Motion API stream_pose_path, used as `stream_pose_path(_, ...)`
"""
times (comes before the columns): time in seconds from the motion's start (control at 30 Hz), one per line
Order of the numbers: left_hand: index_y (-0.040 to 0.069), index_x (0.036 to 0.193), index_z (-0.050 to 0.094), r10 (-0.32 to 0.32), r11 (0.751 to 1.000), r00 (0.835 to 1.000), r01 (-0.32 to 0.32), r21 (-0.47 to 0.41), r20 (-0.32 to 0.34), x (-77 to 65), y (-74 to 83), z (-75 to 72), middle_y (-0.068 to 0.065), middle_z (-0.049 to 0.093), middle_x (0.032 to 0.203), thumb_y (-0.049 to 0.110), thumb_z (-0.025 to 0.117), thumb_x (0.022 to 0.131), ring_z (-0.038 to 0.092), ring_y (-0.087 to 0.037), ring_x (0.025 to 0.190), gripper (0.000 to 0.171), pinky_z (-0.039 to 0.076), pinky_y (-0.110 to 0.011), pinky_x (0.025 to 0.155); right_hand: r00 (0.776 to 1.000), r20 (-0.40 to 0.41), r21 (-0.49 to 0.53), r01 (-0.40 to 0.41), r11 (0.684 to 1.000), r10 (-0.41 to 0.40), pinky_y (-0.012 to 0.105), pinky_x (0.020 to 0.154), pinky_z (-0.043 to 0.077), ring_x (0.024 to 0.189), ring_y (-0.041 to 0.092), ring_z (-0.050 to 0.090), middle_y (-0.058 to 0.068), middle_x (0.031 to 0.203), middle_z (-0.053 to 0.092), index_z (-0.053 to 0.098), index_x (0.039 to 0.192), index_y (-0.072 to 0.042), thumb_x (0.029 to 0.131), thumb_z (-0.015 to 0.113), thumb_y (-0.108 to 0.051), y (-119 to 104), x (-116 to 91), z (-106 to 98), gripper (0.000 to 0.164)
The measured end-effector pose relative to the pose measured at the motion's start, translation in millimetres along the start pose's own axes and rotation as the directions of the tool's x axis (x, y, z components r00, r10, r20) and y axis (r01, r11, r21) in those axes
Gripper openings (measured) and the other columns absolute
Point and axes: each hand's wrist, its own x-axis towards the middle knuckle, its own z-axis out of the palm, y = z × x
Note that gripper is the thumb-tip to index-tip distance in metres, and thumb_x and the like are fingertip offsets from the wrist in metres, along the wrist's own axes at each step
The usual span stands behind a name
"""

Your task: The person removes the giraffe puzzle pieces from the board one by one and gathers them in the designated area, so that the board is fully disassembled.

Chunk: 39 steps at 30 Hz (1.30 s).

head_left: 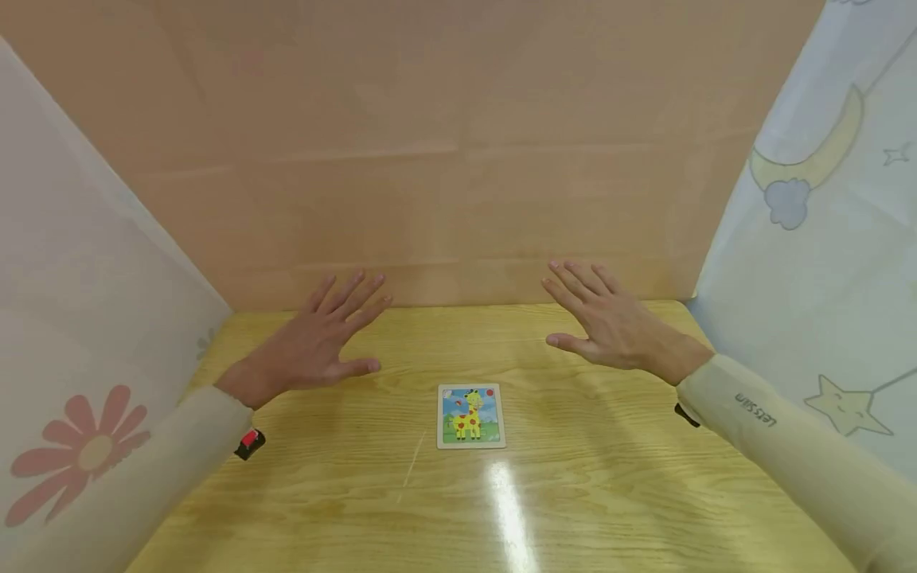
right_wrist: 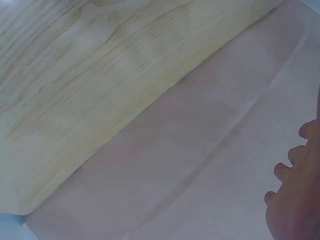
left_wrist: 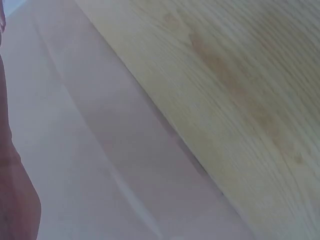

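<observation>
A small flat picture puzzle (head_left: 470,416) lies on the wooden table, a yellow giraffe with red spots on a blue and green ground inside a pale border. To its upper left, my left hand (head_left: 315,342) hovers with fingers spread and holds nothing. My right hand (head_left: 612,322) is held out likewise at the upper right, fingers straight and thumb apart, also holding nothing. Only an edge of the left hand (left_wrist: 15,190) shows in the left wrist view. In the right wrist view, part of the right hand (right_wrist: 297,195) appears at the right border.
The wooden table (head_left: 344,493) ends at a tan backing sheet (head_left: 458,159) behind the hands. White patterned sheets stand at both sides, with a flower (head_left: 93,454) on the left and a moon (head_left: 817,155) on the right. Dark wrist straps show under both cream sleeves.
</observation>
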Motion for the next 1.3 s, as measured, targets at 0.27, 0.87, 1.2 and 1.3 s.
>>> stream_pose_path(0.27, 0.022, 0.174, 0.013, -0.008, 0.998, 1.0, 0.008, -0.059, 0.002, -0.3, 9.5, 13.1, -0.007, 0.002, 0.183, 0.069, 0.057, 0.1, 0.005, -0.038, 0.17, 0.097, 0.005, -0.067, 0.134, 1.0, 0.004, 0.075, -0.023, 0.997, 0.023, 0.061, 0.136, 0.006, 0.169, 0.038, 0.011, 0.012, 0.182, 0.007, 0.018, 0.173, -0.013, 0.105, 0.058, -0.058, -4, 0, 9, 0.091)
stream_pose_path(0.87, 0.02, 0.174, 0.011, -0.093, 0.974, 0.995, 0.095, -0.204, 0.02, 4.5, 23.7, 53.0, -0.005, -0.005, 0.183, 0.072, 0.052, 0.101, -0.003, -0.036, 0.17, 0.098, -0.001, -0.068, 0.134, 1.0, 0.007, 0.164, -0.014, 0.986, 0.013, 0.064, 0.135, 0.011, 0.169, 0.037, 0.013, 0.013, 0.182, 0.008, 0.018, 0.172, -0.012, 0.104, 0.06, -0.059, -29, 8, 41, 0.093)
stream_pose_path(1.2, 0.019, 0.174, 0.01, -0.133, 0.942, 0.99, 0.14, -0.306, 0.045, -0.8, 38.1, 78.8, -0.009, 0.004, 0.183, 0.086, 0.05, 0.093, 0.005, -0.041, 0.169, 0.112, 0.002, -0.068, 0.133, 1.0, 0.012, 0.233, -0.016, 0.972, 0.013, 0.066, 0.132, 0.019, 0.165, 0.041, 0.024, 0.019, 0.179, 0.017, 0.024, 0.171, -0.007, 0.104, 0.065, -0.052, -48, 6, 59, 0.091)
stream_pose_path(1.3, 0.018, 0.174, 0.009, -0.136, 0.93, 0.989, 0.146, -0.338, 0.053, -0.8, 44.1, 85.2, -0.008, 0.003, 0.183, 0.081, 0.058, 0.093, 0.004, -0.039, 0.17, 0.114, 0.002, -0.068, 0.133, 1.0, -0.001, 0.281, -0.002, 0.96, 0.003, 0.068, 0.13, 0.025, 0.16, 0.045, 0.035, 0.023, 0.176, 0.027, 0.026, 0.17, -0.006, 0.103, 0.067, -0.05, -59, 7, 62, 0.089)
